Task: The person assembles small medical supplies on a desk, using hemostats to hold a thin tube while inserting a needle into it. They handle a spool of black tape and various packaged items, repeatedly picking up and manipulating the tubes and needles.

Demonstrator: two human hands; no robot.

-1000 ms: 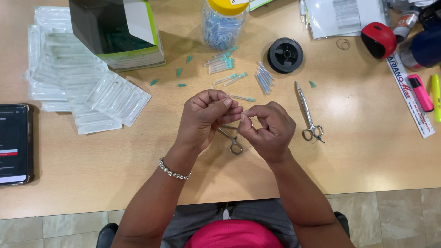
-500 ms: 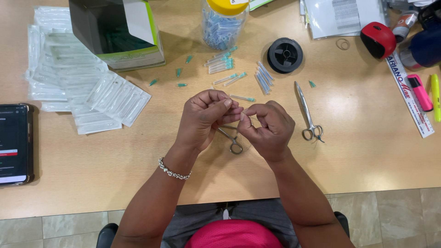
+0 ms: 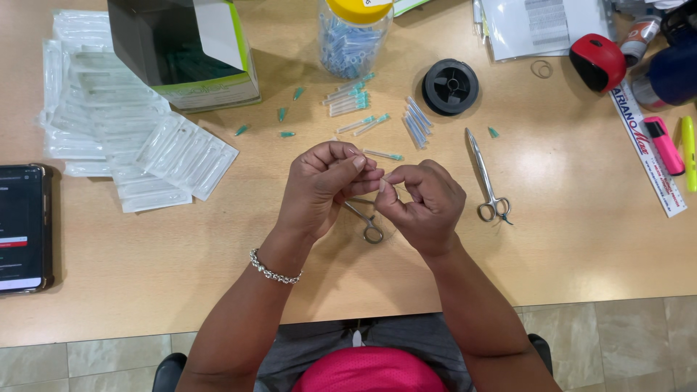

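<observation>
1. Head view, centre of the frame: the left hand (image 3: 323, 185) and the right hand (image 3: 425, 199) meet fingertip to fingertip above the counter (image 3: 218, 254). Each grip is pinched together on something very fine; what it is cannot be made out.
2. Just below the hands a small pair of forceps (image 3: 365, 220) hangs or rests, partly hidden, apparently clamped to the work so the fingers stay free.
3. Right of centre, a second pair of scissor-handled forceps (image 3: 488, 181) lies flat, within the right hand's reach.
4. Above the hands, capped needles (image 3: 381, 154) lie scattered beside a black wire spool (image 3: 450, 86) and a yellow-lidded jar (image 3: 353, 36).
5. Upper left: sealed blister packs (image 3: 138, 141) fanned beside an open box (image 3: 185, 47); a phone (image 3: 22, 226) lies at the left edge.
</observation>
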